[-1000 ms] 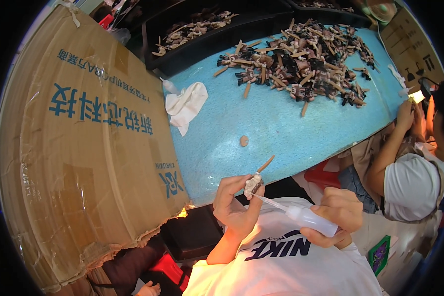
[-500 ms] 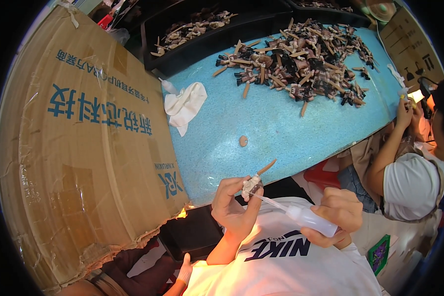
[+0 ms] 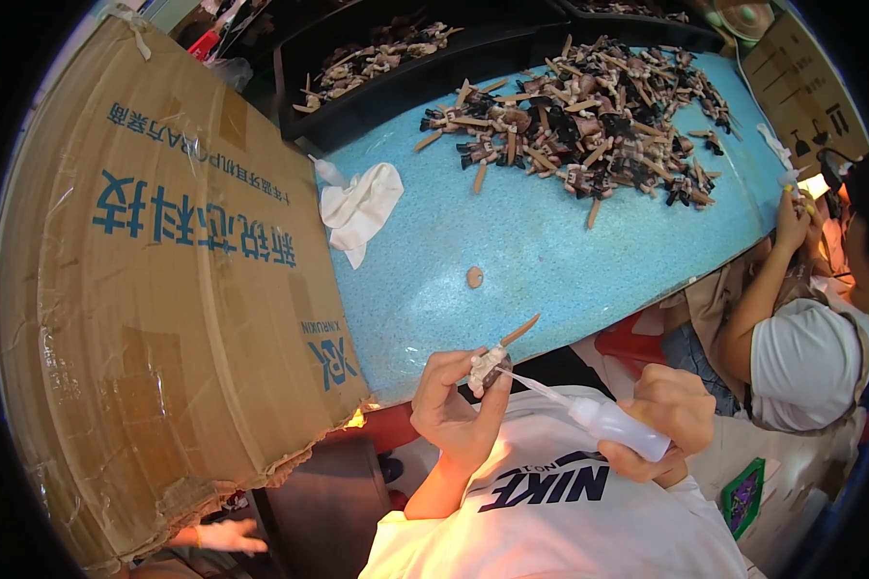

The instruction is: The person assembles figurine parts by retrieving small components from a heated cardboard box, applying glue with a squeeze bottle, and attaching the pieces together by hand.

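Note:
Close to my body, my left hand (image 3: 454, 405) pinches a small figurine (image 3: 488, 372) between thumb and fingers. A flat tan blade-like piece (image 3: 520, 330) sticks up from the figurine. My right hand (image 3: 668, 421) is wrapped round a translucent white squeeze bottle (image 3: 620, 430), tilted with its thin nozzle (image 3: 536, 386) pointing left. The nozzle tip is at the figurine, but whether it touches cannot be made out. Beyond my hands, a small round tan piece (image 3: 474, 277) lies on the blue table covering (image 3: 406, 309).
A heap of similar figurines (image 3: 599, 125) covers the table's far side. Black trays (image 3: 299, 58) with more stand behind. A white cloth (image 3: 360, 207) lies beside a large cardboard box (image 3: 164, 289) at left. A co-worker (image 3: 801, 357) sits at right; another person's hand (image 3: 227, 537) shows lower left.
My two hands have shifted very slightly, the bottle a little to the right and down. At lower left, the other person's arm and a black tray have moved away, and a brown surface shows there.

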